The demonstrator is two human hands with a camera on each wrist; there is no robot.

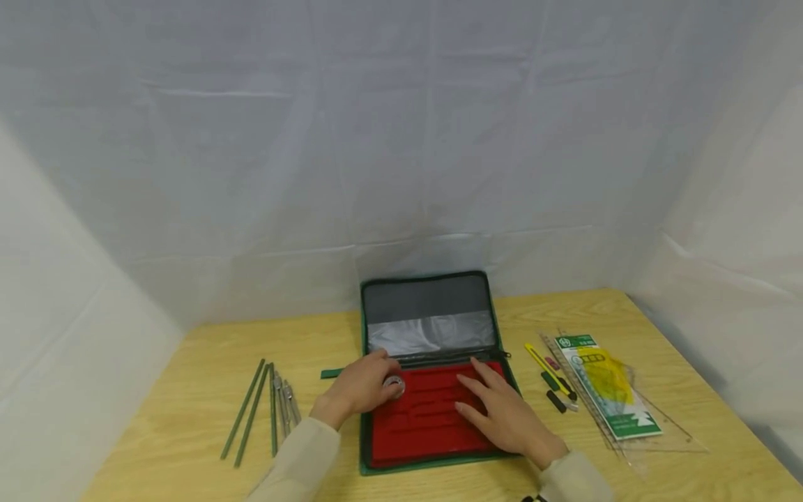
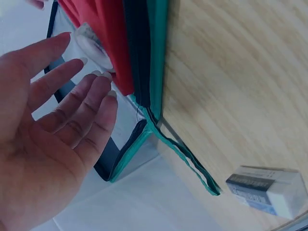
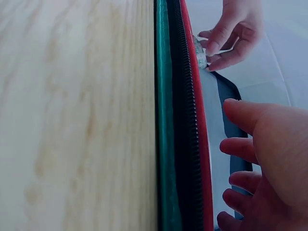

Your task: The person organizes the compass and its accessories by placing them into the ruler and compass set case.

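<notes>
An unzipped green case [image 1: 433, 464] with a red slitted lining [image 1: 426, 418] lies on the table, its lid raised at the back. By the lining's upper left, a small ring-shaped roll of clear tape [image 1: 394, 385] is at the fingertips of my left hand [image 1: 360, 383]. In the left wrist view those fingers [image 2: 72, 120] are loosely bent beside the tape roll [image 2: 94, 48], with a gap at the thumb side; whether any fingertip touches it is unclear. My right hand [image 1: 508, 418] is spread over the lining's right side, fingers slightly bent, with nothing in it.
Left of the case lie green pencils [image 1: 254, 418] and metal drawing instruments [image 1: 287, 397]. A white eraser [image 2: 269, 190] sits near the case's strap [image 2: 185, 156]. On the right are a yellow utility knife [image 1: 546, 366], small dark pieces [image 1: 555, 401], and a green-and-white packet [image 1: 633, 425] over clear rulers.
</notes>
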